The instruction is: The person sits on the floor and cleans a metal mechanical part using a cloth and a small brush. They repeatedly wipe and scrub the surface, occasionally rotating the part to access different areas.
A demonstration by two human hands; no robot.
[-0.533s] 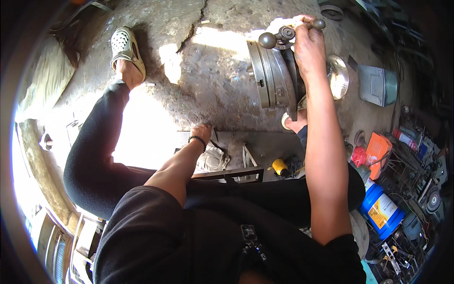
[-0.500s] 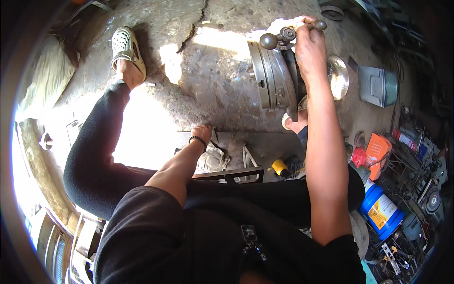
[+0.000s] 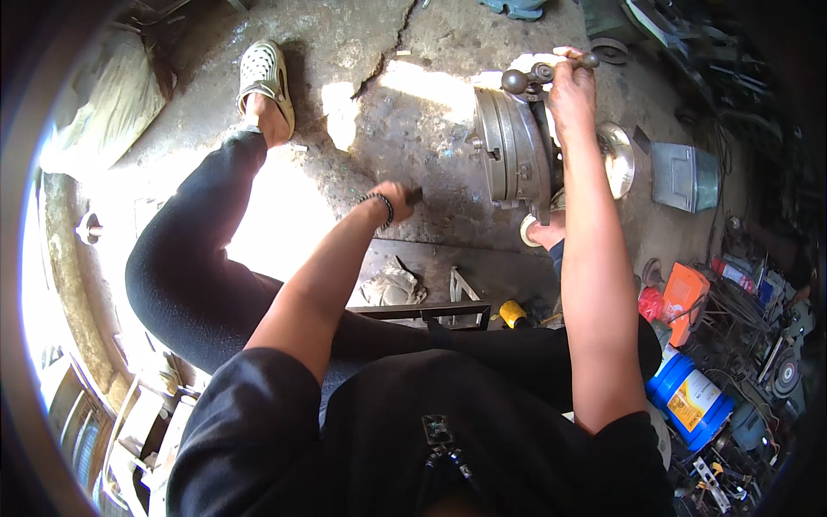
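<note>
My right hand (image 3: pixel 572 99) is closed around one arm of a ball-ended metal handle (image 3: pixel 540 74), at the top of a heavy round steel machine head (image 3: pixel 508 146) with a slotted rim. The handle's large ball points left; its smaller one shows just past my fingers. Left of the machine head and apart from it, my left hand (image 3: pixel 394 202), with a beaded bracelet on the wrist, is closed on a small dark object (image 3: pixel 414 196). Only that object's end juts out to the right, so its kind is hidden. Behind my right forearm, a shiny round metal dish (image 3: pixel 617 161) partly shows.
A grey box (image 3: pixel 685 177) stands right of the dish. Below it lie an orange case (image 3: pixel 686 297), a blue bucket (image 3: pixel 694 401) and cluttered tools. Between my legs are a crumpled cloth (image 3: pixel 392 284), a metal frame (image 3: pixel 465 312) and a yellow object (image 3: pixel 512 314).
My left hand has risen from beside the cloth and moved right toward the machine head, a dark object now showing in it. My right hand stays on the handle. The view has shifted slightly.
</note>
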